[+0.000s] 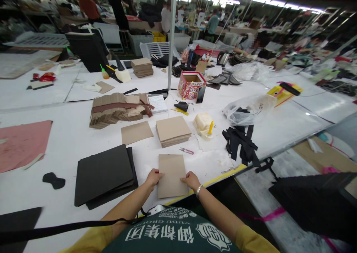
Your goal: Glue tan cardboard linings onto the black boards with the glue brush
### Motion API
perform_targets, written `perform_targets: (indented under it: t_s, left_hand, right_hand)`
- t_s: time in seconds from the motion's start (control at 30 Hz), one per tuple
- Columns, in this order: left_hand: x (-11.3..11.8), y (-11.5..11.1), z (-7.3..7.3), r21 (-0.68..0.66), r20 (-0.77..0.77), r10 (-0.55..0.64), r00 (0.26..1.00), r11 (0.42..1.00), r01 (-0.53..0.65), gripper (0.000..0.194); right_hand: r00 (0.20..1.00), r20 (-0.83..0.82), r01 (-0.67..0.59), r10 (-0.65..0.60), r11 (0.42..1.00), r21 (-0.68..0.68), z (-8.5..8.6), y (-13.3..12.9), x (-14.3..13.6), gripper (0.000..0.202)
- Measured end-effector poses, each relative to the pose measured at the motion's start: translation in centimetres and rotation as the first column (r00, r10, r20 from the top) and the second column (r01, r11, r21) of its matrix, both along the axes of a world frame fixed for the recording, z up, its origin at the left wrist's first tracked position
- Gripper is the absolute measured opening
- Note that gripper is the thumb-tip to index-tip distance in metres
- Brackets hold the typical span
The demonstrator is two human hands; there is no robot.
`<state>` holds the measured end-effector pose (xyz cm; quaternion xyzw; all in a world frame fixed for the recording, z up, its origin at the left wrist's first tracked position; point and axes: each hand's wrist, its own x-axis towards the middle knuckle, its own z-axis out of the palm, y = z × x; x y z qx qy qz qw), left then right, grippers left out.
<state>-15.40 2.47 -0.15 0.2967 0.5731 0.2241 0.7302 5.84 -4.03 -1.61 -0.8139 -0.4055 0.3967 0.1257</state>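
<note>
A tan cardboard sheet (172,176) lies at the front edge of the white table, upright to my view. My left hand (154,177) pinches its left edge, and my right hand (191,181) pinches its right edge, thumb on top. Just behind it is a stack of similar cardboard (173,129), with a single sheet (136,132) to the stack's left. Pink thread snips (186,151) rest between the held sheet and the stack. Black sheets (104,173) lie to the left of my left hand.
A glue block with a yellow brush (203,124) stands right of the stack. Black strips (241,143) hang over the right table edge. Farther back are a cardboard pile (117,109), a red box (191,85) and a metal pole (171,37).
</note>
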Motion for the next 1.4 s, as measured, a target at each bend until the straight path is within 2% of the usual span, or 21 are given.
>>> perform_targets:
  t_s: [0.07,0.13,0.23,0.3,0.4,0.53,0.6,0.67,0.73,0.77,0.83,0.87,0.93,1.0,1.03,1.13,1.23,1.4]
  left_hand:
    - [-0.5,-0.2,0.1,0.006,0.015,0.054,0.998,0.999,-0.054,0.034]
    - [-1.1,-0.4,0.5,0.017,0.059,0.093,0.994,0.995,-0.094,0.039]
    - [-2.2,-1.0,1.4,0.029,0.149,0.118,0.982,0.992,-0.124,0.046]
    - [-3.2,-1.5,2.0,0.004,0.251,0.09,0.964,0.996,-0.094,0.056]
    - [-4.7,-1.7,2.9,-0.045,0.404,0.057,0.913,0.998,-0.042,0.062]
    - [-6.5,-0.6,4.7,0.014,0.401,0.146,0.904,0.986,-0.166,0.055]
    - [-6.8,0.1,6.2,0.086,0.358,0.078,0.931,0.989,-0.117,0.051]
    - [-6.4,0.3,7.6,0.154,0.313,-0.076,0.947,0.988,0.029,0.045]
    - [-5.2,0.0,8.6,0.206,0.271,-0.156,0.95,0.973,0.101,0.041]
    - [-4.4,-0.3,8.9,0.229,0.254,-0.139,0.957,0.97,0.08,0.04]
    - [-2.6,-1.1,8.8,0.251,0.231,-0.024,0.973,0.967,-0.036,0.04]
    - [-1.7,-1.5,8.6,0.238,0.228,0.043,0.973,0.966,-0.098,0.041]
    - [0.1,-1.9,8.0,0.185,0.236,0.165,0.958,0.96,-0.211,0.043]
    - [1.8,-1.7,7.6,0.131,0.249,0.261,0.933,0.945,-0.299,0.045]
    - [2.7,-1.3,7.6,0.115,0.251,0.295,0.922,0.937,-0.331,0.046]
    - [4.9,0.5,8.1,0.138,0.256,0.352,0.9,0.908,-0.395,0.049]
    - [6.5,2.7,8.9,0.179,0.308,0.398,0.864,0.868,-0.464,0.055]
    - [8.1,5.2,9.1,0.065,0.321,0.558,0.765,0.793,-0.605,0.035]
  right_hand:
    - [0.996,-0.089,0.033,-0.031,0.999,0.014,0.4,-0.8,-0.9,0.022]
    - [0.951,-0.294,0.11,-0.092,0.993,0.045,1.1,-1.5,-1.9,0.025]
    - [0.761,-0.639,0.214,-0.112,0.973,0.084,3.0,-2.2,-2.7,0.034]
    - [0.683,-0.73,0.191,-0.023,0.97,0.148,4.7,-2.0,-2.6,0.037]
    - [0.654,-0.732,0.048,0.191,0.955,0.292,7.4,-0.7,-1.4,0.04]
    - [0.597,-0.65,-0.259,0.471,0.88,0.399,11.3,2.7,0.7,0.041]
    - [0.548,-0.61,-0.399,0.573,0.819,0.412,12.6,4.7,1.6,0.036]
    - [0.534,-0.548,-0.495,0.644,0.763,0.416,13.3,6.7,2.4,0.033]
    - [0.579,-0.47,-0.532,0.667,0.745,0.402,13.3,8.5,3.4,0.032]
    - [0.617,-0.443,-0.521,0.65,0.759,0.389,13.0,9.1,4.1,0.033]
    - [0.683,-0.468,-0.437,0.561,0.827,0.353,12.2,10.0,5.8,0.037]
    - [0.685,-0.531,-0.377,0.498,0.867,0.327,11.6,10.1,6.9,0.041]
    - [0.592,-0.709,-0.3,0.384,0.921,0.249,10.6,10.0,8.8,0.048]
    - [0.461,-0.832,-0.307,0.31,0.935,0.178,9.6,9.7,10.4,0.054]
    - [0.425,-0.855,-0.31,0.296,0.936,0.169,9.3,9.6,10.9,0.056]
    - [0.438,-0.842,-0.225,0.314,0.945,0.236,8.9,10.4,11.7,0.053]
    - [0.467,-0.818,-0.145,0.336,0.942,0.304,9.2,12.3,12.3,0.048]
    - [0.467,-0.814,-0.154,0.347,0.938,0.311,9.7,15.3,13.5,0.048]
